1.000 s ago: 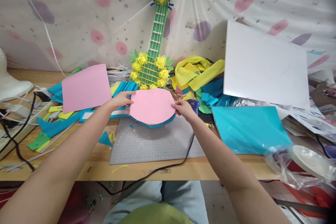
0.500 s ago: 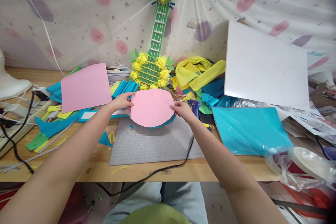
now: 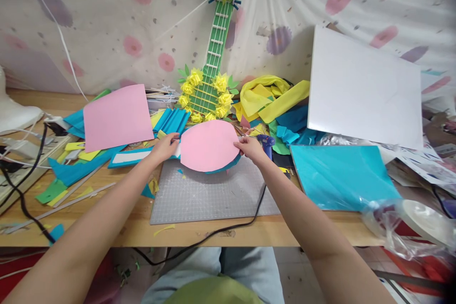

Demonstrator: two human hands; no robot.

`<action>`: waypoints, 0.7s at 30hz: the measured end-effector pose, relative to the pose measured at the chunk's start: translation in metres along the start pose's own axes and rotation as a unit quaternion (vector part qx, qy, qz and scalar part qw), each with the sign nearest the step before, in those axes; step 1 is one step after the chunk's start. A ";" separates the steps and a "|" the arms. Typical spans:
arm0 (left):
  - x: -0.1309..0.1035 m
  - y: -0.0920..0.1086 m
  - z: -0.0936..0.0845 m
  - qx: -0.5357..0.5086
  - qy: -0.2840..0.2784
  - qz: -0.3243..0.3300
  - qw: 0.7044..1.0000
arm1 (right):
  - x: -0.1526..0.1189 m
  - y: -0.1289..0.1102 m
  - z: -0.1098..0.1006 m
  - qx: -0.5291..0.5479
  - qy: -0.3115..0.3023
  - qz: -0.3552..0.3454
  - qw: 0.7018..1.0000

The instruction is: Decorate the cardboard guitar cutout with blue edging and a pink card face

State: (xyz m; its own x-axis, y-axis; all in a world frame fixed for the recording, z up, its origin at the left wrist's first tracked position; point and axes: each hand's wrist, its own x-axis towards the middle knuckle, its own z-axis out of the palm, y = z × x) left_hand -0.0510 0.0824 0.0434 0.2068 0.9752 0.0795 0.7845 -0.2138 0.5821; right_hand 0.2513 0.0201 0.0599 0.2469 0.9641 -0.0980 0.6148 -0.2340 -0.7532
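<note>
A pink paper oval (image 3: 210, 146) lies over a blue piece (image 3: 226, 166), whose edge shows below it, above the grey cutting mat (image 3: 213, 199). My right hand (image 3: 251, 148) pinches the oval's right edge. My left hand (image 3: 166, 148) is closed around the narrow blue strip with a white centre (image 3: 131, 157), just left of the oval. Its fingertips are apart from the pink edge, and their exact hold is partly hidden.
A green paper guitar with yellow roses (image 3: 204, 95) leans at the back. A purple glue gun (image 3: 265, 142) lies right of my right hand, its black cord (image 3: 213, 233) crossing the mat. Pink sheet (image 3: 119, 116), blue sheet (image 3: 344, 178), white board (image 3: 365, 88) and paper scraps surround the mat.
My left hand has come off the oval's left edge and shifted slightly left and down onto the strip. My right hand still pinches the right edge. The camera view has shifted slightly.
</note>
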 end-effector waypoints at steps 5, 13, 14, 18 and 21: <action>-0.005 -0.004 0.005 -0.010 -0.023 -0.004 1.000 | 0.003 0.006 -0.001 -0.005 -0.004 0.003 1.000; -0.006 -0.003 0.004 -0.013 -0.018 -0.011 1.000 | 0.000 0.004 -0.003 -0.007 0.007 0.003 1.000; -0.006 -0.002 0.004 -0.014 -0.017 -0.013 1.000 | 0.000 0.004 -0.002 -0.006 0.007 0.003 1.000; -0.007 -0.002 0.003 -0.024 -0.014 -0.014 1.000 | 0.001 0.005 -0.002 -0.002 0.003 0.002 1.000; -0.007 -0.004 0.004 -0.035 -0.018 -0.005 0.999 | 0.001 0.006 -0.003 -0.001 0.003 -0.003 1.000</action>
State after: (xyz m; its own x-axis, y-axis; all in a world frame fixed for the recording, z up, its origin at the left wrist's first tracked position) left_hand -0.0533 0.0763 0.0370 0.2217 0.9741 0.0450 0.7435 -0.1988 0.6385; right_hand 0.2573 0.0192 0.0567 0.2480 0.9645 -0.0903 0.6178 -0.2293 -0.7522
